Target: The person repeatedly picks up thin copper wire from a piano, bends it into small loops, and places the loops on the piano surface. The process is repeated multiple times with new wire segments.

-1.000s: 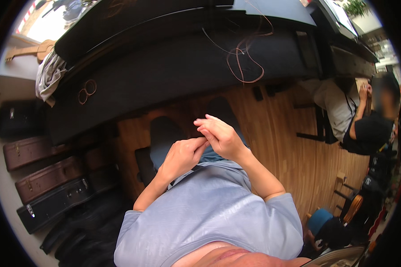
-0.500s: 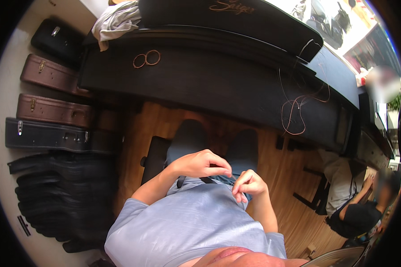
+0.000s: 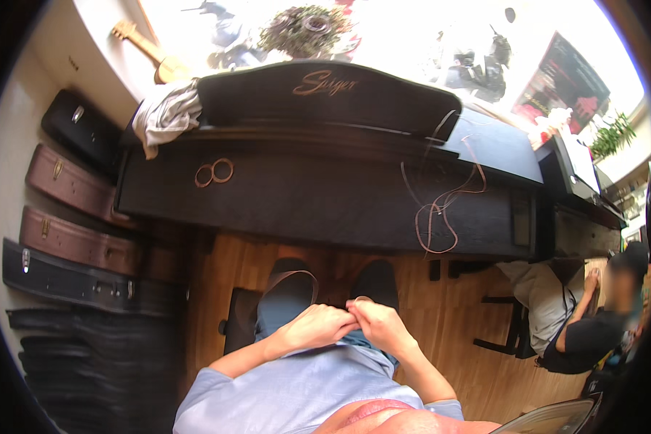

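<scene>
Above my lap my left hand [image 3: 317, 327] and my right hand [image 3: 380, 324] meet, fingers curled and pinched together. A thin copper-coloured wire string [image 3: 289, 273] runs from them, arching in a loop over my left thigh. A small bit of coil shows at the right fingertips. The string's ends are hidden in my fingers. Ahead, on the black piano's lid [image 3: 289, 210], two small copper string coils [image 3: 214, 173] lie side by side at the left. A loose tangle of similar strings [image 3: 441, 220] lies at the right, one loop hanging over the front edge.
Instrument cases [image 3: 79, 239] stand in a row at the left wall. A crumpled cloth [image 3: 168, 116] and a small guitar-shaped instrument [image 3: 168, 69] sit at the piano's far left. At the right, another person [image 3: 586, 333] in black sits at work beside a dark stool [image 3: 510, 325].
My hands have come together, and a looped string now shows over my left thigh. The view has tilted up, bringing the window and plants into sight.
</scene>
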Demonstrator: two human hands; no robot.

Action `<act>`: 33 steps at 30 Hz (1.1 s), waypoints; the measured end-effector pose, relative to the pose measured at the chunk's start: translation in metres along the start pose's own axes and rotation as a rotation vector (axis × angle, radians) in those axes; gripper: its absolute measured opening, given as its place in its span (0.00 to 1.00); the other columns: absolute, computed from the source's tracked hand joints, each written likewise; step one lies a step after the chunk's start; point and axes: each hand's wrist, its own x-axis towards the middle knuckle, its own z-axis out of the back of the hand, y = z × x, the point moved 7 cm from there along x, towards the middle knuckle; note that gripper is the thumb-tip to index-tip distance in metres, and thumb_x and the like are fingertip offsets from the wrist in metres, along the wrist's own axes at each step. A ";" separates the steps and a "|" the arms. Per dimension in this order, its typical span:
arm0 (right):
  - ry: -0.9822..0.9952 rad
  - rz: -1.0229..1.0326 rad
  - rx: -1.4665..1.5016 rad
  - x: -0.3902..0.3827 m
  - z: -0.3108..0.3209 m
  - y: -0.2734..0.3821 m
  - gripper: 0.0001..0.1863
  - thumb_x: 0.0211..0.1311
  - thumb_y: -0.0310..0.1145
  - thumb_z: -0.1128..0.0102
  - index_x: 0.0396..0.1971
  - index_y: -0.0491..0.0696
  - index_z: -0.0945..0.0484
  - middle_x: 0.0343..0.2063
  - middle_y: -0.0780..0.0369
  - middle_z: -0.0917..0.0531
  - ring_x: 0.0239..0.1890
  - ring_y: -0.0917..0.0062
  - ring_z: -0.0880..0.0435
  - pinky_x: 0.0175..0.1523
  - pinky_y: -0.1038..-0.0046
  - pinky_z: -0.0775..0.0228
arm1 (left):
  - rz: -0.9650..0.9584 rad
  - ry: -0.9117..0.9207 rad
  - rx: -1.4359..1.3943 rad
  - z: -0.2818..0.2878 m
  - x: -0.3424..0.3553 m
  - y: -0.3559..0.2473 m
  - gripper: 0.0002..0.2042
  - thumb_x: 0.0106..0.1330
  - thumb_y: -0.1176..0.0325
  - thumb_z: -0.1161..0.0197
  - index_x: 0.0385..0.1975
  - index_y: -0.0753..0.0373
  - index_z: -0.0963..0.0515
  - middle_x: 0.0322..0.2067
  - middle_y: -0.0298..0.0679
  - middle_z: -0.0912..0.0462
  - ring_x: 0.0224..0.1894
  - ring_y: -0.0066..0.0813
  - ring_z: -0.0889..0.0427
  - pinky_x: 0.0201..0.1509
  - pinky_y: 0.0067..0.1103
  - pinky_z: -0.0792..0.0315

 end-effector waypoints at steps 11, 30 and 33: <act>0.324 -0.083 1.708 -0.042 -0.010 -0.020 0.17 0.77 0.38 0.50 0.44 0.39 0.20 0.24 0.61 0.21 0.19 0.82 0.28 0.26 0.79 0.35 | 0.135 -0.201 -0.606 0.021 -0.008 0.019 0.09 0.73 0.67 0.40 0.42 0.65 0.16 0.35 0.37 0.12 0.37 0.23 0.17 0.45 0.19 0.25; 0.801 -0.317 0.844 -0.049 -0.017 -0.011 0.20 0.78 0.44 0.54 0.38 0.43 0.20 0.19 0.66 0.23 0.17 0.84 0.28 0.30 0.76 0.31 | 0.056 0.122 -0.404 0.000 -0.015 0.000 0.08 0.67 0.66 0.33 0.39 0.62 0.15 0.29 0.39 0.13 0.29 0.25 0.17 0.36 0.19 0.25; 0.508 -0.235 1.418 -0.048 -0.020 -0.014 0.17 0.78 0.40 0.51 0.39 0.41 0.21 0.23 0.65 0.22 0.17 0.85 0.29 0.32 0.76 0.31 | -0.010 -0.151 -0.663 0.006 -0.009 0.013 0.05 0.68 0.72 0.35 0.36 0.67 0.15 0.30 0.35 0.13 0.32 0.17 0.19 0.38 0.16 0.26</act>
